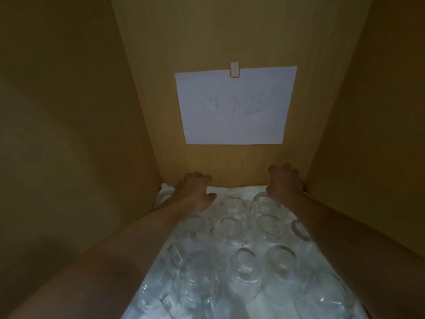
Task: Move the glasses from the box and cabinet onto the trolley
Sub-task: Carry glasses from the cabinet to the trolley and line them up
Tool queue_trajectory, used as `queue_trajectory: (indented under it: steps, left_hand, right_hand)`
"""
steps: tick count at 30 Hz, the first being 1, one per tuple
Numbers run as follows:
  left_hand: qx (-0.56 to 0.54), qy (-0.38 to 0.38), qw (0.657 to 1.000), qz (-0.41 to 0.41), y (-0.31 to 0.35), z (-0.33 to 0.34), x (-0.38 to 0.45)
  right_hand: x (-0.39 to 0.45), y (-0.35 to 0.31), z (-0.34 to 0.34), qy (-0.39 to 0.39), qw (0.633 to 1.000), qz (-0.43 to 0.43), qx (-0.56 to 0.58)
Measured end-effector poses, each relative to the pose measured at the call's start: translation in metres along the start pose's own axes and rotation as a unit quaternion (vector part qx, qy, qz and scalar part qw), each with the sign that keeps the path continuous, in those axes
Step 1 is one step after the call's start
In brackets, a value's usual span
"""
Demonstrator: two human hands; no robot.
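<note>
Cardboard box (69, 111) holds glasses (232, 229) below both hands' (195, 192) loose, empty grip.

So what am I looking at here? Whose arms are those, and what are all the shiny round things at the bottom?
This is one picture, taken by a camera worn on a person's head, so you see what they see when they look down. The two bare arms belong to that person, who is reaching deep into a big brown cardboard box. The shiny round things are clear glasses, standing close together on a white sheet at the bottom of the box. The left hand and the right hand are both at the far end, over the back row of glasses, with their fingers bent. I cannot tell if either hand has gripped a glass yet. The white paper taped to the back wall carries faint handwriting.
</note>
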State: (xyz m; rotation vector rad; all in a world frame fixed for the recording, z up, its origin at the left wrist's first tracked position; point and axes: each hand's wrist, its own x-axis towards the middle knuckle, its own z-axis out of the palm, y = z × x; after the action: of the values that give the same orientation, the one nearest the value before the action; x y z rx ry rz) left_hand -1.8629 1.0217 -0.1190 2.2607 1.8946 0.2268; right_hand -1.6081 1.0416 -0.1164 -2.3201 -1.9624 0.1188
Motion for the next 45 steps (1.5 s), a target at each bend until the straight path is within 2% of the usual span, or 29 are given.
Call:
queue_trajectory:
  steps: [6,13,18,28,37,40,45]
  left_hand:
    - [0.023,0.003,1.0,-0.005,-0.028,-0.009,-0.002]
    - [0.03,-0.05,0.996,-0.068,-0.061,-0.028,-0.008]
    - [-0.021,-0.118,0.989,-0.087,-0.082,-0.02,-0.011]
    - [-0.052,-0.168,0.98,-0.095,-0.084,-0.004,-0.003]
    - [0.003,-0.142,0.975,-0.169,-0.069,0.006,0.005]
    - [-0.01,-0.152,0.972,-0.179,-0.064,-0.001,0.007]
    - [-0.037,-0.115,0.979,-0.161,-0.062,-0.025,-0.001]
  right_hand:
    - [-0.003,-0.018,-0.003,0.026,1.0,-0.015,-0.002]
    - [-0.013,-0.067,-0.014,0.063,0.994,-0.061,0.066]
    - [-0.024,-0.096,-0.012,0.074,0.987,-0.099,0.099]
    - [-0.025,-0.101,0.011,0.077,0.965,-0.113,0.223]
    - [-0.026,-0.093,0.021,0.095,0.947,-0.079,0.295]
    - [-0.025,-0.09,0.027,0.089,0.943,-0.078,0.312]
    - [-0.029,-0.091,0.027,0.071,0.933,-0.064,0.348]
